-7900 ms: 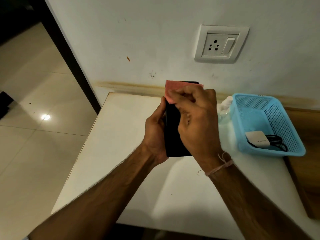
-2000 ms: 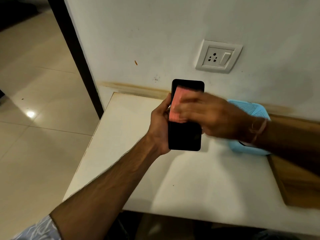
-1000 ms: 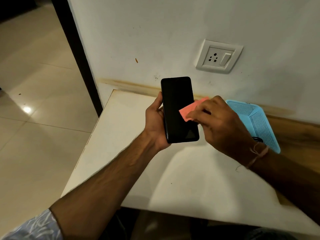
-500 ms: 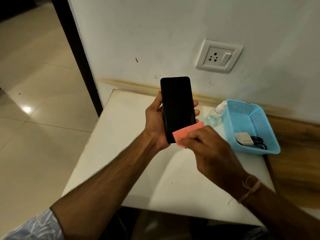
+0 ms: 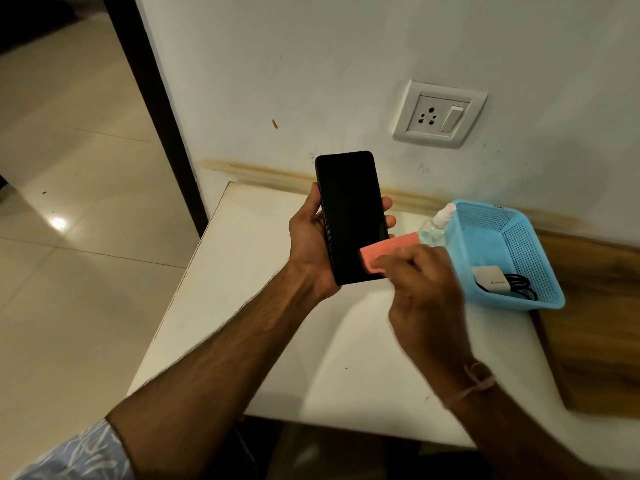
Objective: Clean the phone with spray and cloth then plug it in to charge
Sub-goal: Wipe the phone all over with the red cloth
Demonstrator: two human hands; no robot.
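- Your left hand [image 5: 311, 244] grips the black, dark-screened phone [image 5: 351, 216], upright above the white tabletop [image 5: 242, 289] near its back edge.
- Your right hand [image 5: 422, 292] pinches the small pink cloth [image 5: 388, 249] against the screen's lower right corner.
- The clear spray bottle [image 5: 434, 226] stands beside the blue perforated plastic basket [image 5: 540, 271] holding a white charger [image 5: 491, 278] at the right edge.

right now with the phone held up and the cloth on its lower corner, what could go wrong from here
1. The left hand holds the phone above the table by its edges alone; pressure from the cloth in the right hand might tip it loose.
2. The spray bottle stands just behind the right hand, beside the blue basket; a wide wipe could knock it over.
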